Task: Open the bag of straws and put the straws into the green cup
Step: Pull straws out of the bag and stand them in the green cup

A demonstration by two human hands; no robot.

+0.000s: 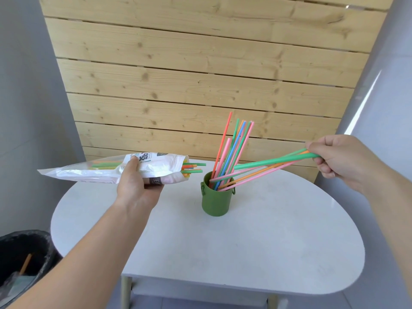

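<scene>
Black bin (24,259) at my near left, orange straw (26,263) inside. Green cup (215,200) on white surface (245,241), several straws (231,150) upright in it. My left hand (138,184) grips bag (107,169), straw ends poking out mouth. My right hand (343,161) fingers pinch bunch of straws (274,167), far ends in cup.
</scene>
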